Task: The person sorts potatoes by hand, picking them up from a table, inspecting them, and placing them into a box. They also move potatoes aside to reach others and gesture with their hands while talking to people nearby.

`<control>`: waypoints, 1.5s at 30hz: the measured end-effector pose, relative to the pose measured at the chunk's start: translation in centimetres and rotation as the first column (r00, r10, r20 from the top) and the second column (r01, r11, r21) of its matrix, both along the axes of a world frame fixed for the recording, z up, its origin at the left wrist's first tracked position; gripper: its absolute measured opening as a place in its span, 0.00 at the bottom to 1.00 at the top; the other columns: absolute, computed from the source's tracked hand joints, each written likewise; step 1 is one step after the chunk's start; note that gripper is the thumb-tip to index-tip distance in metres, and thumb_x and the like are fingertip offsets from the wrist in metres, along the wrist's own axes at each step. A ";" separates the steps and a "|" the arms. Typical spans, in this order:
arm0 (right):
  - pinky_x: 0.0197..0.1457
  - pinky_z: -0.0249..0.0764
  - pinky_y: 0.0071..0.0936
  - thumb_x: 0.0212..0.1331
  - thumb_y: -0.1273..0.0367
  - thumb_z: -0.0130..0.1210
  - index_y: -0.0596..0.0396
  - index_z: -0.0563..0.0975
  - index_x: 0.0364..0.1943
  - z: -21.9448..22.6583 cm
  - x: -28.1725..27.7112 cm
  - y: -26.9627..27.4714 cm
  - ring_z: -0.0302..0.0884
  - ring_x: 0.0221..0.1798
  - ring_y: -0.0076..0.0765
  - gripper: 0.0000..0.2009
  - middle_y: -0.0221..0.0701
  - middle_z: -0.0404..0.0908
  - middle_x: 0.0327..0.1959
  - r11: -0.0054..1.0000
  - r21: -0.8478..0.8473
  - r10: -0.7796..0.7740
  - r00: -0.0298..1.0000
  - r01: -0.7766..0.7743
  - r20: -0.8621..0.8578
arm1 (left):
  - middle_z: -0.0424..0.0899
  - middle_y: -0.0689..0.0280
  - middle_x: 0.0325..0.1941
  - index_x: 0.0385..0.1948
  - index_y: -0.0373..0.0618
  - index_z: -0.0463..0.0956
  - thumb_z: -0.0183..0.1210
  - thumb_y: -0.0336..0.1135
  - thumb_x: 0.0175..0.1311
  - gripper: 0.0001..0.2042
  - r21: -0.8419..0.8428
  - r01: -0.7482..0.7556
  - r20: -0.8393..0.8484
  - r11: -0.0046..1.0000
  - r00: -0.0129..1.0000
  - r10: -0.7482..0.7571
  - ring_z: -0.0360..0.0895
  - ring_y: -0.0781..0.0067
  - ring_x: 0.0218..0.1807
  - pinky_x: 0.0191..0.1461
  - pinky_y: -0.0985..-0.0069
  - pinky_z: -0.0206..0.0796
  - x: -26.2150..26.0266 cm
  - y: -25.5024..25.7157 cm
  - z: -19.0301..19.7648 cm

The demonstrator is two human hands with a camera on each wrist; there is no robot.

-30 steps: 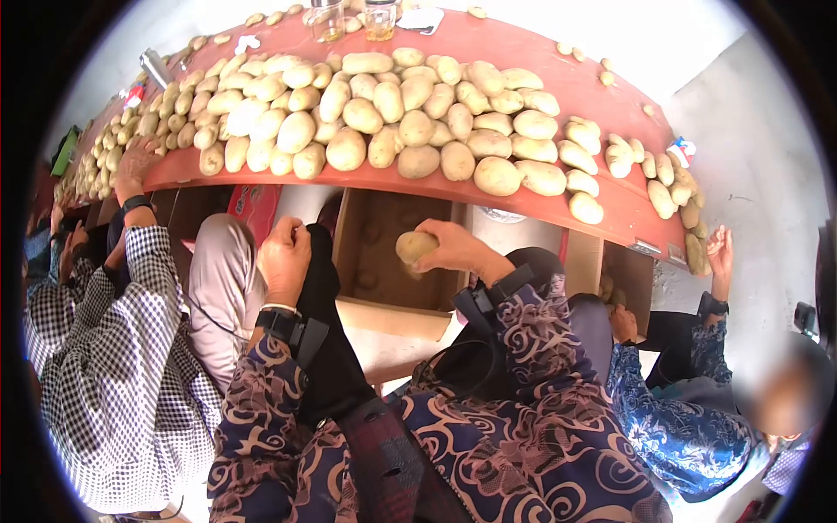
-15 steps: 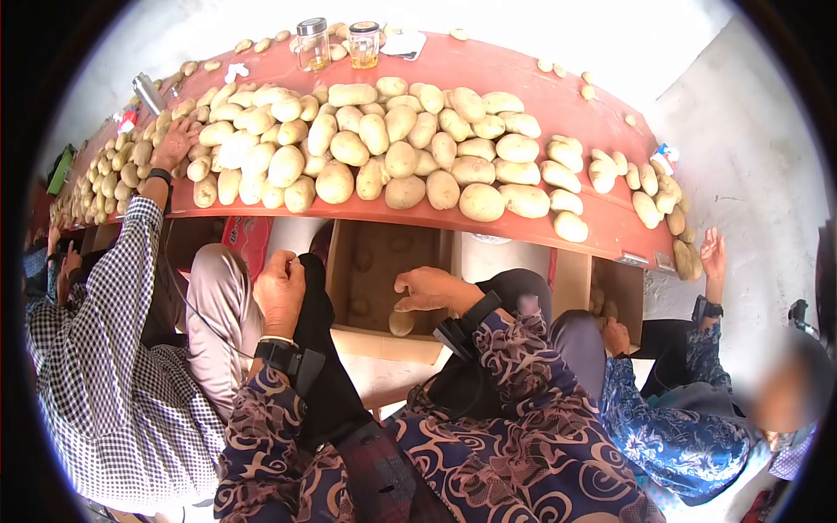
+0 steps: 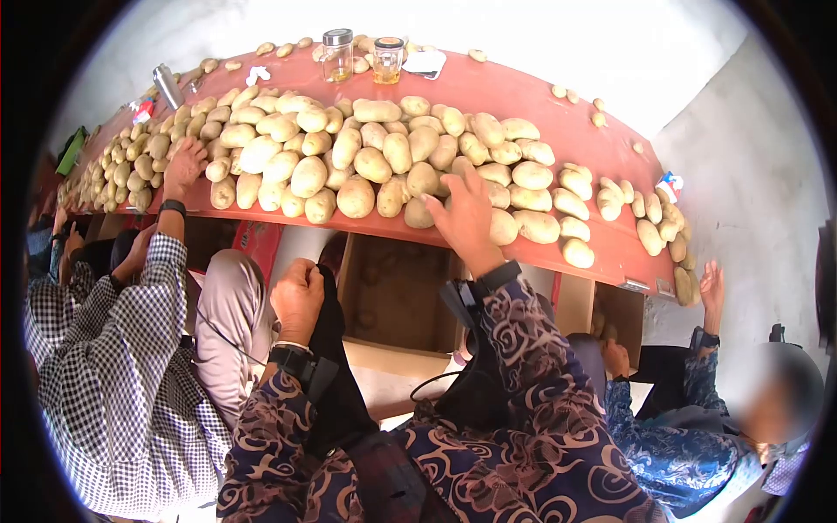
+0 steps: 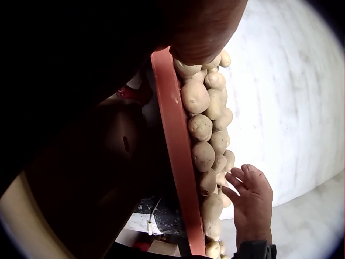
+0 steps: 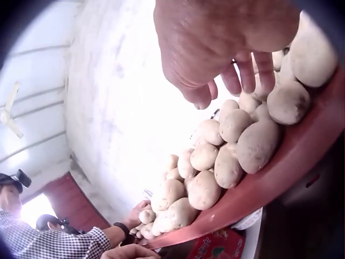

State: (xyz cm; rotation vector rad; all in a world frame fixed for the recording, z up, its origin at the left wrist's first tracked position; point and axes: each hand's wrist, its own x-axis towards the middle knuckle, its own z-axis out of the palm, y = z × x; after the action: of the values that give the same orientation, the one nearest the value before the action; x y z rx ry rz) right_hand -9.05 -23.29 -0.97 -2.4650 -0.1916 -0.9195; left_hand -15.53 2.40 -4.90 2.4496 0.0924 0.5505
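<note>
Over the front of a potato pile [image 3: 355, 197], my right hand [image 3: 464, 213] reaches with its fingers spread and bent. Its fingertips are right at the potatoes, with none lifted. In the right wrist view the fingers [image 5: 245, 75] hang down above the pile, thumb apart. My left hand [image 3: 298, 299] rests at my knee, fingers loosely curled and holding nothing visible; in the left wrist view only its dark edge shows at the top. Beneath the table edge, between my knees, stands an uncovered cardboard box [image 3: 397, 338] with potatoes dim inside.
The red table [image 3: 514, 83] curves across the front. Two glass jars [image 3: 337, 57] and a metal flask [image 3: 167, 85] stand at the back. On the left, another person's hand [image 3: 185, 167] touches potatoes; a person in blue sits right, beside another box [image 3: 617, 318].
My right hand held a potato over the box, then released it, the potato dropping below the fingers. Now it has moved up and forward to the pile. My left hand stays at the knee.
</note>
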 end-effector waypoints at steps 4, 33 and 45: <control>0.54 0.57 0.54 0.38 0.51 0.62 0.55 0.71 0.44 0.1 2.4 0.9 0.50 0.60 0.59 0.29 0.45 0.54 0.58 0.991 -0.094 -0.121 0.955 0.099 -0.272 | 0.77 0.58 0.22 0.24 0.47 0.74 0.54 0.34 0.51 0.04 -0.009 -0.002 -0.008 1.000 1.000 0.002 0.75 0.54 0.26 0.30 0.64 0.66 -0.1 0.1 0.2; 0.49 0.63 0.30 0.30 0.59 0.66 0.60 0.73 0.34 2.3 -4.0 -1.7 0.66 0.44 0.41 0.25 0.38 0.69 0.38 0.780 0.442 0.624 0.596 -0.443 -0.505 | 0.77 0.58 0.21 0.25 0.46 0.74 0.53 0.34 0.53 0.05 0.058 0.008 0.022 0.998 1.000 -0.010 0.75 0.54 0.25 0.28 0.67 0.66 0.5 0.3 -0.4; 0.40 0.71 0.37 0.30 0.63 0.62 0.60 0.74 0.32 -4.7 -7.3 0.6 0.74 0.37 0.50 0.21 0.46 0.76 0.31 0.841 0.066 0.300 0.360 -0.538 -0.883 | 0.77 0.59 0.21 0.23 0.48 0.74 0.54 0.36 0.51 0.04 0.055 0.001 0.033 0.998 0.999 -0.003 0.75 0.54 0.25 0.28 0.64 0.66 0.2 0.4 -0.4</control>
State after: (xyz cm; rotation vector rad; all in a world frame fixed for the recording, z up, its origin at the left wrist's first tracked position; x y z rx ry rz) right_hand -16.39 -22.65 -5.69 -2.5467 -0.5640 0.6998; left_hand -15.32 2.85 -5.31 2.4925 0.0622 0.6003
